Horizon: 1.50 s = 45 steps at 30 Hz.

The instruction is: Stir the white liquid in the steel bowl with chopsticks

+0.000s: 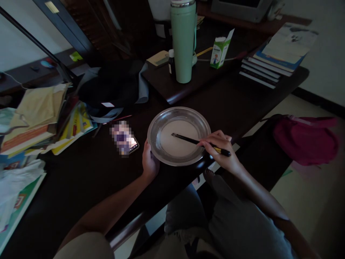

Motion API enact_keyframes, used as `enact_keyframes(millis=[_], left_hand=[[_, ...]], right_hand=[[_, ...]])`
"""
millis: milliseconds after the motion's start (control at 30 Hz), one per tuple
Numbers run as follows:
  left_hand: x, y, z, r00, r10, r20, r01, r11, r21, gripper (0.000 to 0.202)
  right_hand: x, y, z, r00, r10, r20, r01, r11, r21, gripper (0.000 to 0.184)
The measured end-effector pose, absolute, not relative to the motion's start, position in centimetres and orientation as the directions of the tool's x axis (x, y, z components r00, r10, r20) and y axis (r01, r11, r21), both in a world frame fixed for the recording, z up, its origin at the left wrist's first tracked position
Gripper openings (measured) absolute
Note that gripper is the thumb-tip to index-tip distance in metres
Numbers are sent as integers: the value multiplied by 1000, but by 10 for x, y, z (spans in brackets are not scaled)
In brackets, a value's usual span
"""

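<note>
A round metal dish with a wide rim sits near the table's front edge, with a pale, whitish layer in its middle. My left hand grips the dish's left side, thumb up along the rim and the other fingers mostly hidden beneath. Over the right rim, my right hand pinches a slim black stick with a gold band, held like a pen. Its greyish tip points left over the pale layer; whether it touches the surface I cannot tell, nor whether it is a pen or a brush.
A lit phone lies left of the dish. Behind stand a green tumbler, a dark bottle and a small green-white box. Books are stacked back right, more books left, beside a black bag. A magenta bag is at right.
</note>
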<state>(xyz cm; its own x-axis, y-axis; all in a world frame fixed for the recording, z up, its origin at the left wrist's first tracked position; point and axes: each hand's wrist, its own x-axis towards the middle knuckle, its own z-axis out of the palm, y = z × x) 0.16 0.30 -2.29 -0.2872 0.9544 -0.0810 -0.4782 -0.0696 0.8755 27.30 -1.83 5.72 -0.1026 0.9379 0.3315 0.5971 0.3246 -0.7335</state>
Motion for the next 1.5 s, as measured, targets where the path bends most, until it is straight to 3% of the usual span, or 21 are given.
enact_keyframes(millis=[167,300,533,700,933,1200,1500], left_hand=[[-1,2,-21,-272,959,-80,-481,-64,874,45],[-1,3,-25,-272,959,-77,-480,-66,875,45],[-1,6,-34,-269,960,-79,-476,-62,877,41],[0,5,-32,-261,963,-74,-467,-58,883,42],[3,4,-24,-279,958,-73,-464,-68,883,45],[-3,3,-23,-263,962,-74,-461,-58,885,41],[0,6,-28,-267,962,-60,-459,-72,886,42]], right_hand=[[282,-22,66,-5,920,392,686,288,-668,34],[300,-33,78,21,923,384,674,270,-688,30],[315,-41,84,-110,957,269,542,285,-791,27],[295,-32,71,-139,955,262,497,296,-816,35],[273,-14,50,-90,947,308,614,296,-731,36],[295,-30,76,21,931,364,675,255,-692,32],[307,-38,87,-145,961,235,526,276,-804,33]])
